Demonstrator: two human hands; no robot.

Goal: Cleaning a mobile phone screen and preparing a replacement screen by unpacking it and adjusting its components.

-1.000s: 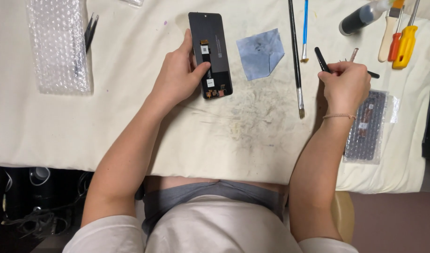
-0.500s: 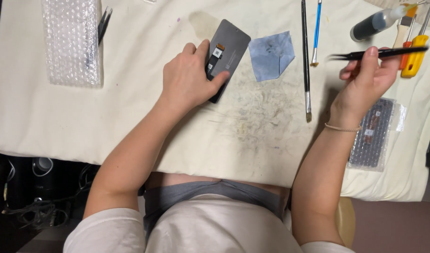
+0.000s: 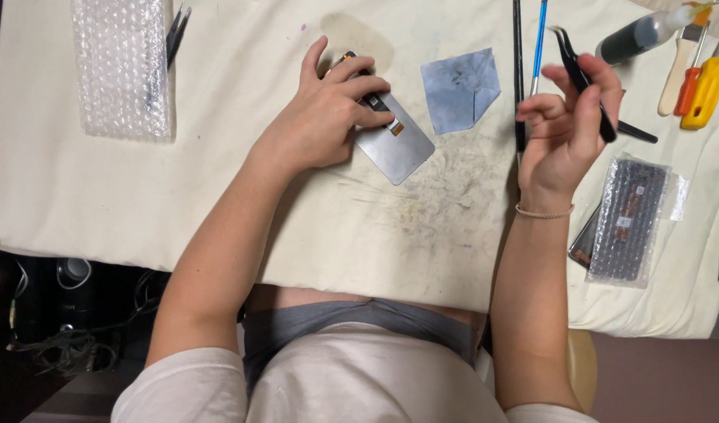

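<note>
Desk [image 3: 101, 204], cloth-covered, carries the work. Phone panel [image 3: 395, 141] lies flat at centre, left hand [image 3: 324, 117] clamped on its top end. Right hand [image 3: 567, 129], raised, pinches black tweezers [image 3: 583, 78] beside blue wipe [image 3: 461, 90].

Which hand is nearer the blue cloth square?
Left, narrowly. The left hand rests on the phone panel, its fingertips just left of the blue cloth. The right hand holds black tweezers further to the cloth's right.
</note>
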